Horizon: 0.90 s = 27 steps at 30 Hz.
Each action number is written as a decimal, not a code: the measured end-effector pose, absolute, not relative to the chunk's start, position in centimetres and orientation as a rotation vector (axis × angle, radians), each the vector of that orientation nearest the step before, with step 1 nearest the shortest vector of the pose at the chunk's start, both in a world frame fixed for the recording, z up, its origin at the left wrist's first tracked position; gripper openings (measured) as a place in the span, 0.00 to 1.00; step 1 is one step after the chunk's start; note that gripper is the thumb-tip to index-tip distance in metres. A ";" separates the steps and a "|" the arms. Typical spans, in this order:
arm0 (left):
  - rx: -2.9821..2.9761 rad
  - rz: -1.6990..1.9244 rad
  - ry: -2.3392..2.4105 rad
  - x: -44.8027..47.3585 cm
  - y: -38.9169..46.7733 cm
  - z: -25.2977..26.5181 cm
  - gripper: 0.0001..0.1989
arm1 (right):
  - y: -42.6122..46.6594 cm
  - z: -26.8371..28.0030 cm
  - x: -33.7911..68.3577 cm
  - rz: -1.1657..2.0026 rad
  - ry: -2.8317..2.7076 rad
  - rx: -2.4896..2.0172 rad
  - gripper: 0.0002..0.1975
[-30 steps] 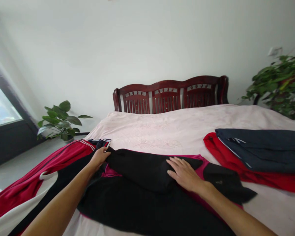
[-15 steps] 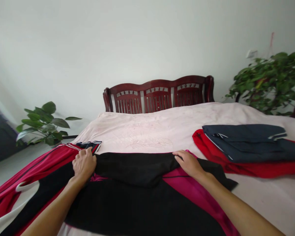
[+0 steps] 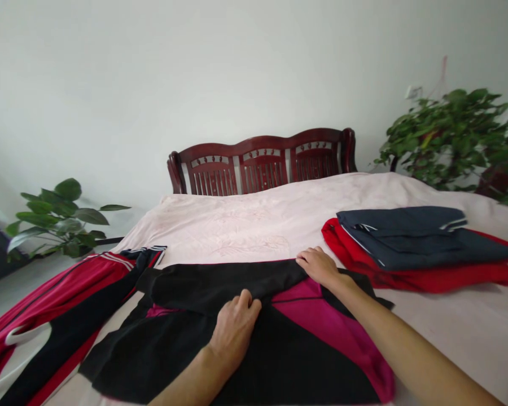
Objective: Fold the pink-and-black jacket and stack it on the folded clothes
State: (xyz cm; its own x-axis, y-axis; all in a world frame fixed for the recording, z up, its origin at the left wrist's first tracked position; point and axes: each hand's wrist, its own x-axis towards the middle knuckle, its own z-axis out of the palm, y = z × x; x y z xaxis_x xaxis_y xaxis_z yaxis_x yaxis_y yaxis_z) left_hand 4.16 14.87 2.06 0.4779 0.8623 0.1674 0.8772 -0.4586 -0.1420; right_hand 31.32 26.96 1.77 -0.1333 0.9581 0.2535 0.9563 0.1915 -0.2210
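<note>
A black garment with magenta panels [image 3: 186, 332] lies spread on the bed in front of me, its far part folded over into a band. My left hand [image 3: 237, 321] is closed on the black cloth near the middle, at the fold's near edge, with the fingers curled. At the garment's far right edge, my right hand [image 3: 319, 265] has its fingers bent over the cloth and grips it beside a magenta panel. The fingertips of both hands are partly hidden.
To the left lies a red, navy and white track jacket [image 3: 80, 293]. Folded navy clothing [image 3: 406, 237] rests on folded red clothing [image 3: 440, 279] at the right. A pink sheet [image 3: 237, 220] covers the bed below a wooden headboard [image 3: 262, 163]. Leafy plants flank the bed.
My left hand has moved from the garment's far left corner rightward and nearer to me, onto its middle. My right hand stays at the far right edge. The view has shifted slightly.
</note>
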 end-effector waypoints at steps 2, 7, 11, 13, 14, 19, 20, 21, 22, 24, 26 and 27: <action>-2.473 -0.089 -1.429 3.9 15.8 2.0 0.12 | 27.3 1.5 31.4 0.042 -2.123 -1.796 0.14; -2.466 -0.132 -1.217 2.8 16.6 2.9 0.06 | 28.2 1.1 31.7 0.146 -2.036 -1.766 0.15; -2.344 -0.581 -1.186 0.8 17.5 4.8 0.08 | 28.8 1.2 32.4 0.226 -1.980 -1.726 0.16; -2.301 -0.757 -1.155 0.0 17.7 5.2 0.10 | 28.9 1.1 32.8 0.257 -1.971 -1.705 0.15; -2.328 -0.778 -1.127 -0.2 17.7 5.2 0.10 | 28.9 1.0 33.0 0.270 -1.971 -1.696 0.16; -2.695 -0.467 -0.976 0.6 15.7 3.3 0.08 | 28.4 0.4 33.7 0.294 -1.982 -1.667 0.20; -2.760 -0.413 -0.969 0.8 15.3 2.9 0.08 | 28.3 0.3 33.8 0.294 -1.988 -1.662 0.19; -2.823 -0.385 -0.980 1.0 14.9 2.8 0.08 | 28.2 0.2 33.9 0.294 -1.994 -1.658 0.17; -2.891 -0.383 -1.007 1.2 14.6 2.8 0.08 | 28.2 0.1 34.0 0.293 -1.998 -1.656 0.15; -3.035 -0.461 -1.104 1.4 14.4 3.4 0.12 | 28.3 0.2 34.4 0.286 -1.982 -1.670 0.13; -3.130 -0.604 -1.249 1.6 14.7 4.3 0.13 | 28.5 0.5 35.0 0.259 -1.915 -1.715 0.15; -3.132 -0.684 -1.325 1.7 15.0 4.7 0.12 | 28.6 0.7 35.2 0.236 -1.866 -1.745 0.17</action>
